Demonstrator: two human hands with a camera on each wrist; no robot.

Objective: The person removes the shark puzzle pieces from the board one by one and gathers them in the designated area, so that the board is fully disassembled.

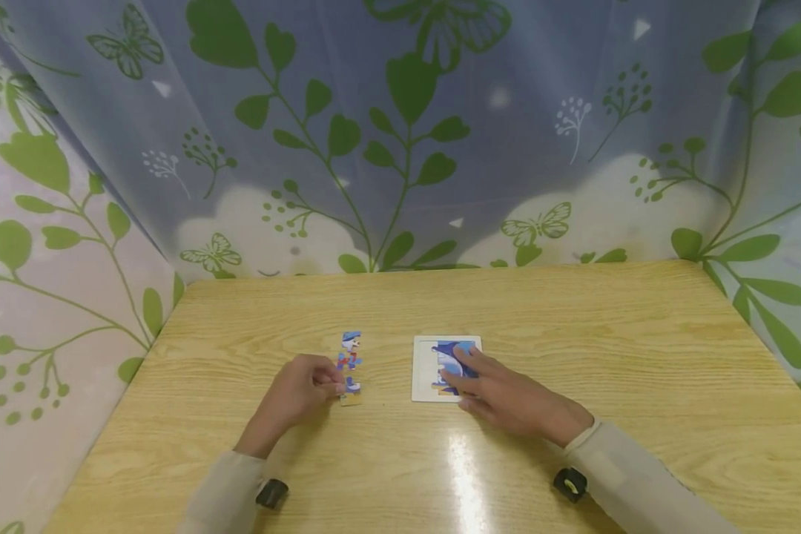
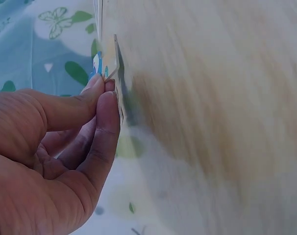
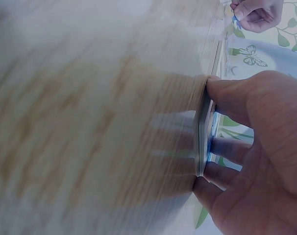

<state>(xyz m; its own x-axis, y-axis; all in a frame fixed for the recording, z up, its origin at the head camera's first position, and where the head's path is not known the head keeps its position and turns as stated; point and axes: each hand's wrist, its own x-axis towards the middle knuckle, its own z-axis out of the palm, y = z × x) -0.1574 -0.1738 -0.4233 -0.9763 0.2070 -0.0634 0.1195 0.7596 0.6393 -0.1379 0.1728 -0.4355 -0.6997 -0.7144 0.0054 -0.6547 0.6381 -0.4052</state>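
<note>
A white-framed jigsaw tray [image 1: 423,371] lies on the table, partly filled with blue picture pieces [image 1: 449,361]. My right hand [image 1: 507,397] rests over its right side, fingers spread and fairly straight on the pieces and frame. From the right wrist, the thumb touches one edge of the tray [image 3: 203,132]. To the left of the tray is a column of loose jigsaw pieces: a capped figure's head [image 1: 351,341], a red-and-blue piece [image 1: 351,360] and a blue-and-white lower piece [image 1: 352,386]. My left hand [image 1: 300,393] pinches that lower piece between thumb and fingertips; the fingertips hide part of it.
The wooden table [image 1: 574,334] runs back to a leaf-and-butterfly patterned curtain [image 1: 387,148], which also hangs along both sides. Light glares off the tabletop in front of the tray. Small dark devices [image 1: 570,483] are worn at the wrists.
</note>
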